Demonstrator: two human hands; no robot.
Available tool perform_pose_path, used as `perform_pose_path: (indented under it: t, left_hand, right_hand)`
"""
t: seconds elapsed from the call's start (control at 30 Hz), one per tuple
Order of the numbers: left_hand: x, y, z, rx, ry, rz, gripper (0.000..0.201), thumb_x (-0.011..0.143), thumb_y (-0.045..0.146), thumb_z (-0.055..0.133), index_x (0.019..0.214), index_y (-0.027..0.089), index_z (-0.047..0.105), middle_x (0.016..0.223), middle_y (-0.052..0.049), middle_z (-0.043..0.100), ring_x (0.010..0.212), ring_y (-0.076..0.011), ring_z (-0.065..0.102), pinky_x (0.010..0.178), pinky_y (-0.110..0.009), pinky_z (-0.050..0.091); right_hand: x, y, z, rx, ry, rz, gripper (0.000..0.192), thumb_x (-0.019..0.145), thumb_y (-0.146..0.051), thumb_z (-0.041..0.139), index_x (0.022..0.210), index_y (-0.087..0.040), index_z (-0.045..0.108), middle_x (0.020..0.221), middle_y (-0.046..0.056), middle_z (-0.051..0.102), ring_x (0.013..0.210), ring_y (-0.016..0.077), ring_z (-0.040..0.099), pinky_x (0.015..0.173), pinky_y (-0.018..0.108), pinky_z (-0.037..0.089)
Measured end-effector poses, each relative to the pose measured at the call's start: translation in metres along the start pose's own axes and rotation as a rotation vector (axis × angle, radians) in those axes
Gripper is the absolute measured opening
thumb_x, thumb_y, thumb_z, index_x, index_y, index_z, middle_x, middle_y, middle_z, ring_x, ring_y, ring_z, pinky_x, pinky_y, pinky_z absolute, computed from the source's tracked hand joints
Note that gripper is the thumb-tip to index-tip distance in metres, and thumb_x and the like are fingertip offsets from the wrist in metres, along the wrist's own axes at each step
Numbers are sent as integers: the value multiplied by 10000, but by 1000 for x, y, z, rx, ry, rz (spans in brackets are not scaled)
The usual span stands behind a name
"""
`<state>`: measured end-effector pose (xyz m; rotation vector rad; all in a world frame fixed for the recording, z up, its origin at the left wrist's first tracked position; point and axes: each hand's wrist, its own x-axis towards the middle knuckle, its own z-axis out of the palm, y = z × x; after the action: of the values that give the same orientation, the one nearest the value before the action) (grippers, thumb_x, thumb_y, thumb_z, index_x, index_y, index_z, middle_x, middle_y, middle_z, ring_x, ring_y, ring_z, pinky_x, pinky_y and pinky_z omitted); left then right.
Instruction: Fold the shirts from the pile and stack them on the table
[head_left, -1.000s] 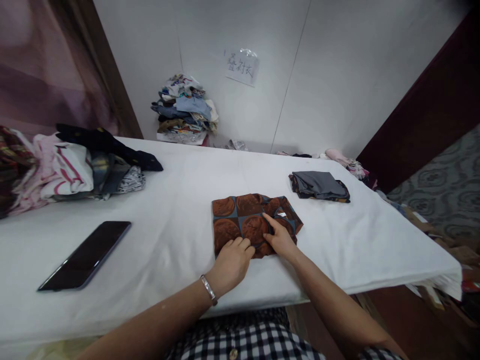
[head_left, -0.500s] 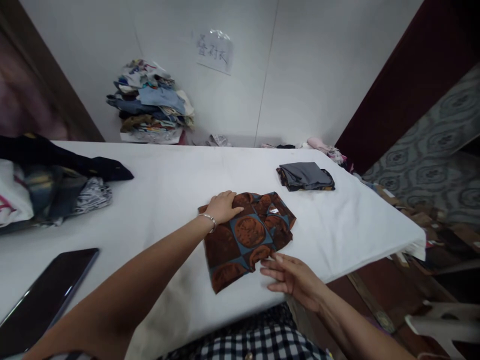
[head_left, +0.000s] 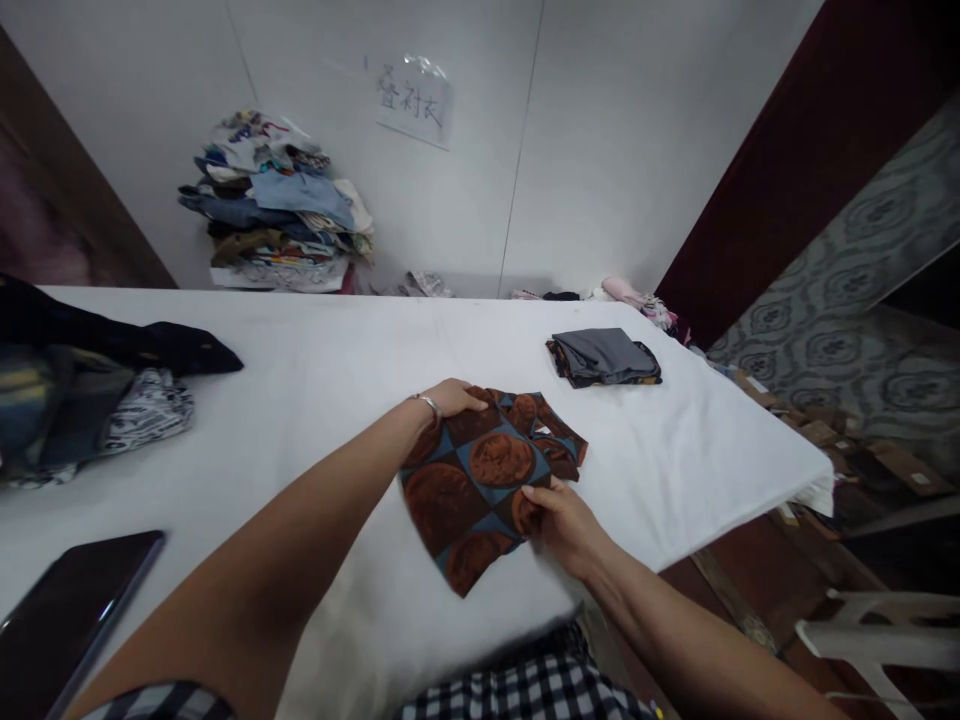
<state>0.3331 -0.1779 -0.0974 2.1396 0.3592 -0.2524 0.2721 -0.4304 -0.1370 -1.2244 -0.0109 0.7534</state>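
Brown-and-blue patterned cloth, a folded shirt (head_left: 487, 475), lies near the front edge of the white table (head_left: 322, 370), and both hands are on it in the head view. The left hand (head_left: 450, 398) presses flat on the far corner, fingers together; the right hand (head_left: 559, 515) pinches the near edge, fingers closed on the fabric. By the look of it the fold is done and the bundle is being gathered to lift; next comes a firm two-handed grip that keeps the layers together. Half a second ago the right hand hovered open just short of the cloth; now it has hold. A grey folded garment (head_left: 604, 355) sits well apart.
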Motion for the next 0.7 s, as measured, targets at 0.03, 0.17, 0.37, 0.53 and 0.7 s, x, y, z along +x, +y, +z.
perform_pose_path:
  t: [0.03, 0.17, 0.37, 0.53, 0.7]
  left_hand:
    - [-6, 3, -8, -76, 6, 30, 289, 691, 380, 674, 914, 201, 718, 978, -67, 763, 852, -218, 704, 748, -310, 534]
    - [-41, 20, -48, -458, 138, 242, 410, 643, 437, 737, 953, 173, 689, 987, -76, 746, 869, -216, 683, 834, -366, 527]
    - [-134, 22, -62, -317, 443, 451, 327, 666, 406, 736, 865, 165, 640, 855, -14, 684, 847, -187, 631, 852, -379, 497]
    - [-195, -39, 13, 107, 394, 511, 46, 768, 239, 595, 775, 203, 622, 880, -10, 666, 851, -167, 583, 845, -342, 479]
    - [-222, -84, 81, 379, 385, 437, 105, 745, 123, 553, 678, 202, 544, 807, -14, 639, 873, -183, 588, 937, -410, 446]
  right_hand:
    - [3, -8, 0, -20, -15, -42, 275, 622, -299, 769, 842, -209, 631, 814, 37, 721, 714, 205, 648, 656, 331, 497]
    - [22, -58, 5, -118, -32, -281, 328, 591, -282, 758, 868, -224, 592, 761, -3, 693, 704, 190, 630, 692, 332, 490]
    - [41, -98, 2, -381, -40, -643, 241, 616, -286, 700, 762, -242, 513, 648, -51, 581, 601, 140, 540, 608, 294, 463]
    - [27, -29, -30, -581, -151, -580, 433, 619, -190, 590, 1048, -247, 613, 925, 22, 701, 885, 220, 642, 794, 370, 528]
    - [8, 19, -60, -812, -131, -558, 540, 625, -143, 564, 1149, -240, 651, 1119, 70, 703, 1083, 269, 628, 967, 453, 488]
